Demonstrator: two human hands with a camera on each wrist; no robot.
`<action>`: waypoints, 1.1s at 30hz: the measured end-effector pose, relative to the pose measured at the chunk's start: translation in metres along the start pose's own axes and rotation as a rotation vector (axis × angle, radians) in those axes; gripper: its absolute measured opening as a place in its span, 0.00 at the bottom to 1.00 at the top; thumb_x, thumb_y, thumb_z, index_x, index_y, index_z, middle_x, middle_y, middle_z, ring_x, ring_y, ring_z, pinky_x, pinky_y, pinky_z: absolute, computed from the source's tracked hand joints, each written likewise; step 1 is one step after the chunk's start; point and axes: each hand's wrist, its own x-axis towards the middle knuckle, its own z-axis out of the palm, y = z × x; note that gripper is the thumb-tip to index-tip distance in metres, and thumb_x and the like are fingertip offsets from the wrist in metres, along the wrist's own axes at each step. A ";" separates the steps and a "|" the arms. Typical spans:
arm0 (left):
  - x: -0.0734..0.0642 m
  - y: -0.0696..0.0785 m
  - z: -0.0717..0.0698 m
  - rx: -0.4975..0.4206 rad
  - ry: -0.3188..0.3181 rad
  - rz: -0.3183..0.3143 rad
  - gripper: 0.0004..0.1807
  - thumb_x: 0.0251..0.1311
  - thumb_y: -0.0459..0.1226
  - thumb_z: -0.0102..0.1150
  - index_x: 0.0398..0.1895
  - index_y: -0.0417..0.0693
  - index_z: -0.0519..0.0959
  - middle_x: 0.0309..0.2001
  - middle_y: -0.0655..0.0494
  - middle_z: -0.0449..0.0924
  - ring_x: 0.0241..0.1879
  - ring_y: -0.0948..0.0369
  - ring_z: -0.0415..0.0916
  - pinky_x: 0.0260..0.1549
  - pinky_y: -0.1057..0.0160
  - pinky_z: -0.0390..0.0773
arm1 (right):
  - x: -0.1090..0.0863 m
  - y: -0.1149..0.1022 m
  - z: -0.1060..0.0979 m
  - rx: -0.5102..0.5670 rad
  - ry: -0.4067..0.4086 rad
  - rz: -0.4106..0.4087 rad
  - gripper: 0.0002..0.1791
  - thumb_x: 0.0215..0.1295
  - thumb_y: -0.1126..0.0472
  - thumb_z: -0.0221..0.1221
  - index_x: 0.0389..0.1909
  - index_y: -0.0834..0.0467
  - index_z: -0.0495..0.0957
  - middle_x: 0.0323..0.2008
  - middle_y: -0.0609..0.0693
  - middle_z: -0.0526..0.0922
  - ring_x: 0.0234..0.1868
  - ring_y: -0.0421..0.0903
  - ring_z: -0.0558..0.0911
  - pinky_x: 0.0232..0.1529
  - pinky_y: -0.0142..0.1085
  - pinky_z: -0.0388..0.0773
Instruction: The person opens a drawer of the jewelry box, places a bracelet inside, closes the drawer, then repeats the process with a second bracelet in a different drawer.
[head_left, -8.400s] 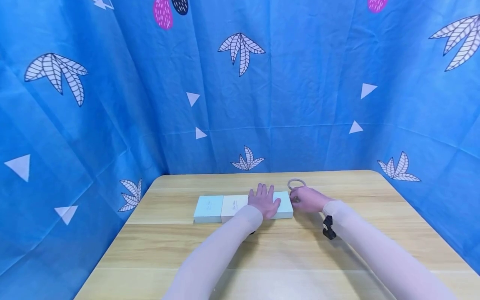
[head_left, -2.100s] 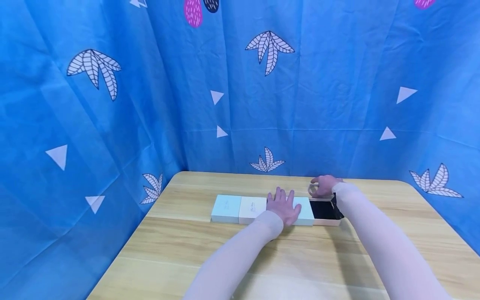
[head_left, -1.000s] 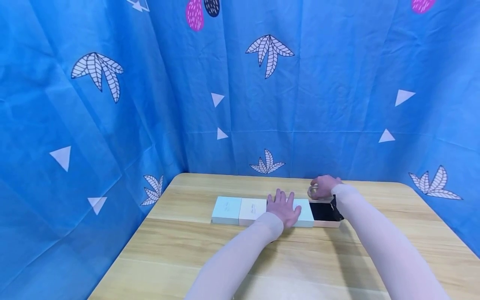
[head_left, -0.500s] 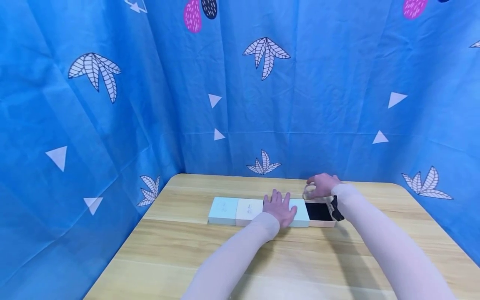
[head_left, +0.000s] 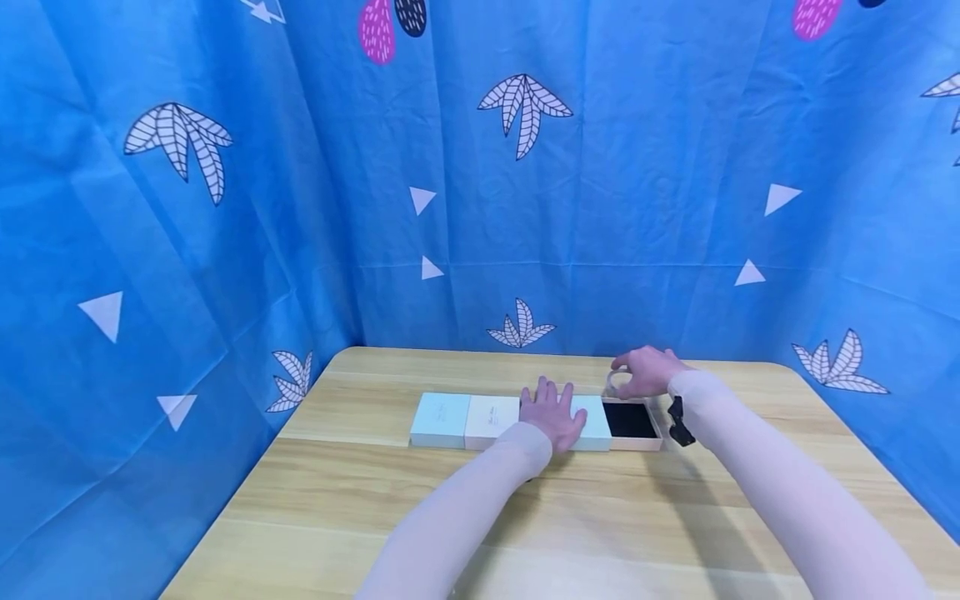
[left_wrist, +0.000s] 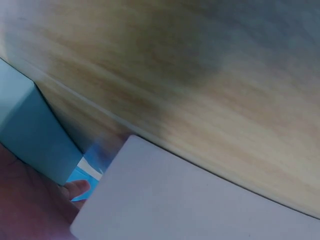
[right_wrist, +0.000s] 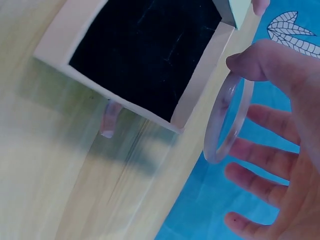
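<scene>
My left hand [head_left: 553,417] lies with fingers spread on the row of boxes, partly covering the right-hand mint box [head_left: 597,425]. From that box's right end a pale pink drawer [head_left: 636,445] with a black lining is pulled out; a short ribbon tab [right_wrist: 110,119] hangs from its end. Behind the drawer my right hand [head_left: 648,372] pinches a pale translucent bangle [right_wrist: 218,112] between thumb and forefinger. The other fingers extend loosely in the right wrist view. No bangle lies inside the drawer. In the left wrist view, a sleeve and a box side fill the lower left.
Left of my hand stand a pinkish-white box [head_left: 491,417] and another mint box [head_left: 441,417], side by side. All sit toward the back of the wooden table [head_left: 330,492]. A blue patterned curtain [head_left: 517,208] hangs behind and along both sides.
Since the earliest frame, the drawer has come out to the right, and my right hand has gone from the box end to the bangle behind it. My left hand stays on the boxes.
</scene>
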 end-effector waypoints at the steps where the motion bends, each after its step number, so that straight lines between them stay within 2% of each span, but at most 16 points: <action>1: 0.000 0.000 0.000 -0.001 0.001 -0.001 0.39 0.72 0.67 0.16 0.82 0.67 0.41 0.82 0.54 0.42 0.81 0.54 0.33 0.77 0.44 0.42 | -0.001 0.000 -0.001 -0.003 0.001 -0.008 0.31 0.58 0.45 0.68 0.61 0.55 0.80 0.57 0.59 0.83 0.59 0.61 0.79 0.51 0.64 0.70; 9: 0.001 -0.001 0.001 0.003 0.003 -0.003 0.40 0.71 0.67 0.15 0.82 0.66 0.41 0.82 0.53 0.41 0.81 0.53 0.33 0.77 0.44 0.42 | -0.011 -0.002 -0.003 -0.011 0.019 -0.050 0.32 0.52 0.46 0.71 0.58 0.53 0.82 0.53 0.54 0.86 0.55 0.58 0.81 0.48 0.61 0.71; 13: 0.001 -0.001 0.000 -0.005 0.008 -0.010 0.39 0.72 0.66 0.17 0.82 0.67 0.42 0.82 0.53 0.42 0.81 0.54 0.33 0.77 0.44 0.42 | -0.015 -0.004 -0.003 -0.019 0.018 -0.053 0.31 0.49 0.47 0.72 0.57 0.52 0.82 0.51 0.53 0.87 0.54 0.57 0.81 0.49 0.63 0.70; 21: 0.002 0.000 0.001 -0.014 0.010 -0.004 0.39 0.72 0.66 0.18 0.82 0.66 0.42 0.82 0.52 0.43 0.81 0.53 0.34 0.77 0.44 0.42 | -0.027 -0.010 -0.003 -0.033 0.029 -0.068 0.27 0.49 0.47 0.72 0.53 0.48 0.84 0.48 0.47 0.87 0.47 0.50 0.78 0.45 0.56 0.70; 27: 0.001 -0.001 0.001 -0.007 0.005 -0.005 0.39 0.72 0.67 0.18 0.82 0.66 0.41 0.82 0.53 0.42 0.81 0.53 0.34 0.77 0.44 0.42 | -0.033 -0.014 -0.001 -0.042 0.041 -0.086 0.28 0.47 0.48 0.73 0.53 0.49 0.84 0.49 0.47 0.87 0.47 0.50 0.78 0.49 0.61 0.70; 33: 0.001 0.000 0.000 0.003 0.002 -0.003 0.39 0.72 0.66 0.17 0.82 0.66 0.41 0.82 0.53 0.42 0.81 0.53 0.34 0.77 0.44 0.43 | -0.039 -0.016 0.002 -0.053 0.043 -0.099 0.26 0.48 0.48 0.73 0.52 0.47 0.85 0.52 0.48 0.86 0.54 0.53 0.80 0.53 0.67 0.68</action>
